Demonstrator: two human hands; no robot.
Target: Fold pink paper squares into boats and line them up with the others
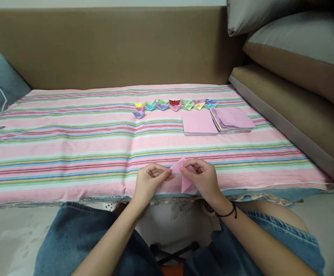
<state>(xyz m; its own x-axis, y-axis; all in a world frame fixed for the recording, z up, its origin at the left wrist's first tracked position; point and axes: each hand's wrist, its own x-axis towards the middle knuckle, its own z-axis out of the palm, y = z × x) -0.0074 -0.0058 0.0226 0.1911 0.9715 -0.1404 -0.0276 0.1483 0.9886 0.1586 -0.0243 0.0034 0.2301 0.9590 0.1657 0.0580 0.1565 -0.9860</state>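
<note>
A pink sheet of origami paper (178,166), partly folded with pointed corners, is held up between my two hands near the front edge of the striped cloth (83,153). My left hand (152,176) pinches its left corner between thumb and fingers. On the other side, my right hand (203,175) grips the paper with thumb and forefinger, covering part of it. One flap of the paper hangs down beside the right thumb.
Beyond my hands lie a flat stack of pink paper squares (199,123) and a looser, mixed-colour stack (234,119). Behind them stand rows of small folded paper boats (175,105) in several colours. Cushions (299,46) are piled at the right, against a brown backboard (112,48).
</note>
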